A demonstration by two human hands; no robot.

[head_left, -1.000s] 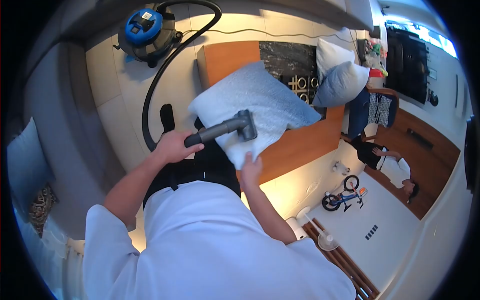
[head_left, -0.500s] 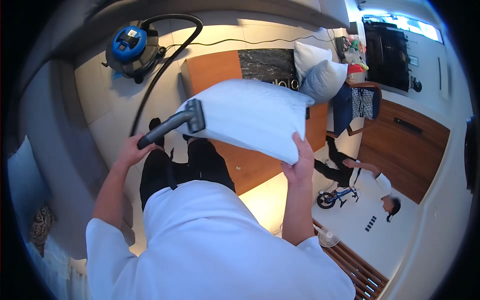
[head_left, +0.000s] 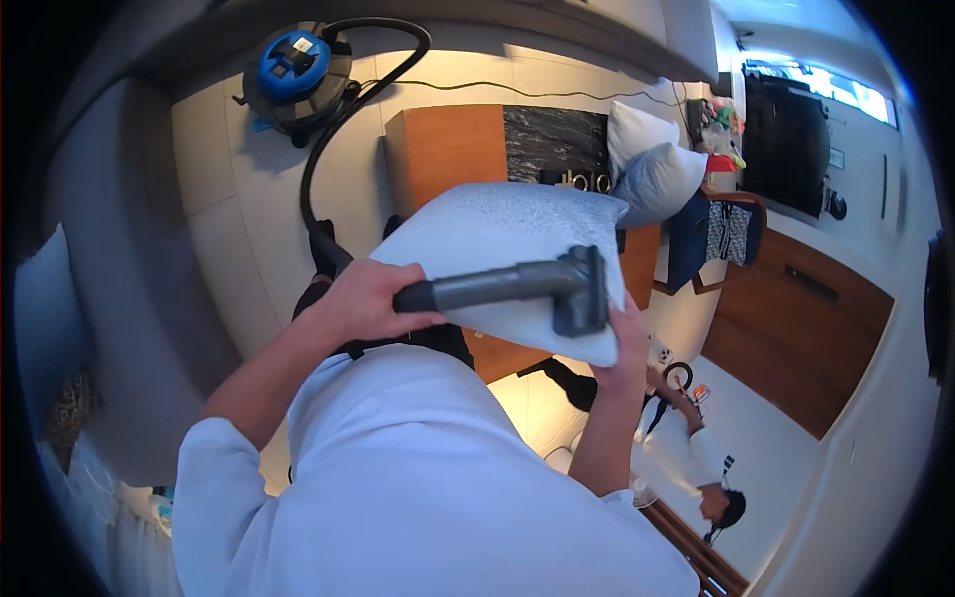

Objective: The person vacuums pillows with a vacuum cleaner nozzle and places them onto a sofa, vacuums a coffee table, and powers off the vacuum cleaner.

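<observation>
My left hand (head_left: 370,302) is closed around the grey handle end of a vacuum nozzle (head_left: 507,286). The wide head of the nozzle rests on a white pillow (head_left: 468,234), close to its right end. My right hand (head_left: 625,343) grips the pillow at its lower right corner, just beside the nozzle head. From the nozzle a black hose (head_left: 316,164) curves up to a blue and black vacuum cleaner (head_left: 296,75) on the floor.
Beneath the pillow stands a wooden table (head_left: 448,149) with a dark marbled panel (head_left: 557,139). Two more pillows (head_left: 662,179) lie at its far end, near a blue chair (head_left: 686,234). Another person (head_left: 686,448) is at the right. A grey sofa (head_left: 129,269) flanks my left.
The nozzle has slid from the pillow's left end to its right end with my left hand. The other person has come closer to my right side.
</observation>
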